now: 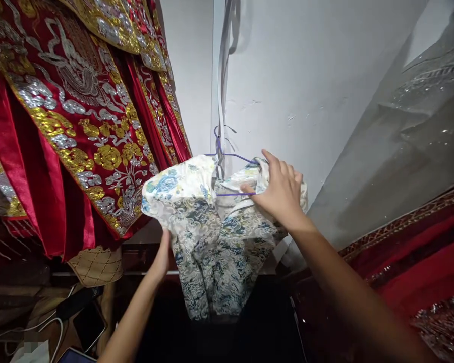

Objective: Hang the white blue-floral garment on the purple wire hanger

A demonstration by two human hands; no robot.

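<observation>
A white floral top point(223, 252) with blue, green and yellow print hangs on a thin purple hanger point(236, 156) in front of a pale wall. My right hand point(282, 189) grips the top's right shoulder, its thumb by the hanger's lower bar and its fingers over the cloth. At the lower left side of the top is my left hand point(163, 254), closed on the fabric edge; its fingers are mostly hidden behind the cloth. The left shoulder of the top lies over the hanger's arm.
Red garments with gold and silver embroidery point(106, 136) hang at the left. A translucent plastic cover point(397, 146) drapes at the right, above red cloth point(431, 267). A dark phone point(90, 325) and white cables point(56, 325) lie at the lower left.
</observation>
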